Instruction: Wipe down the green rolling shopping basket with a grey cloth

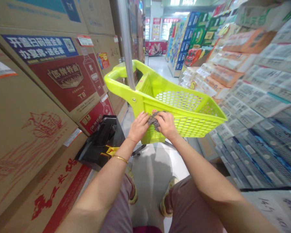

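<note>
A lime-green plastic shopping cart [145,97] stands before me, with a loop handle and perforated basket sides. My right hand [168,125] is closed around a crumpled grey cloth [155,121] and presses it against the cart's near side panel. A small red mark [154,111] shows on the panel just above the cloth. My left hand [138,127] grips the rear edge of that panel, its fingers bent over it and their tips close to the cloth. The fingers partly hide the cloth and the panel behind them.
Stacked cartons [63,81] rise on the left, with a black bag [104,139] by them on the floor. A metal pole [127,42] stands at the cart's handle. Packaged goods [252,97] are piled on the right. Shelves [184,42] line the aisle ahead.
</note>
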Tool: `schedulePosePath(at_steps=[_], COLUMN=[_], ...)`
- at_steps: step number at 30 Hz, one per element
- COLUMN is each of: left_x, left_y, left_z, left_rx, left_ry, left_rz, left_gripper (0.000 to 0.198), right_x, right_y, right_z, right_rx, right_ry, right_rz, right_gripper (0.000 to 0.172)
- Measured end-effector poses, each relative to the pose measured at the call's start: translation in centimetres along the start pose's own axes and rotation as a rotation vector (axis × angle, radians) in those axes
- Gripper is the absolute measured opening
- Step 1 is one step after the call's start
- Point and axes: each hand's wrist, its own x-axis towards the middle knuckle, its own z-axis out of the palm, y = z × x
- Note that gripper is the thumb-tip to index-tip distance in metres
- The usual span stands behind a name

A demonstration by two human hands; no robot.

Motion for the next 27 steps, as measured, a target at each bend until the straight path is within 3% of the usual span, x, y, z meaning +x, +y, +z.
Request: schedulePosePath(at_steps=[8,12,16,22,27], left_x=[0.1,-0.3,-0.6,-0.6,-0.8], left_y=[0.0,0.5,0.9,1.3,1.3], left_z=[0.0,0.8,1.2,1.5,1.5], left_rx=[0.017,0.087,0.1,0.122,0.131], left_ry=[0.005,0.014,-0.038,-0.039,-0.055], left_rz=[0.03,0.113,0.121,0.07,0.081], left_gripper=[0.024,0.025,0.026,0.026,0.026], right_x=[-4.3,-5.9,-5.3,-2.3,-3.0], right_y=[-0.5,-0.9,-0.5,0.8,1.1], right_z=[2.6,3.7,2.9,0.4,2.1], right_rx=[0.08,0.05,0.043,0.081,0.081], right_ry=[-0.198,-0.254,-0.222,-0.025,-0.066], right_rz=[-0.103,-0.206,-0.227,-0.041,-0.03], right_gripper=[0.025,0.021,0.023,0.027,0.026])
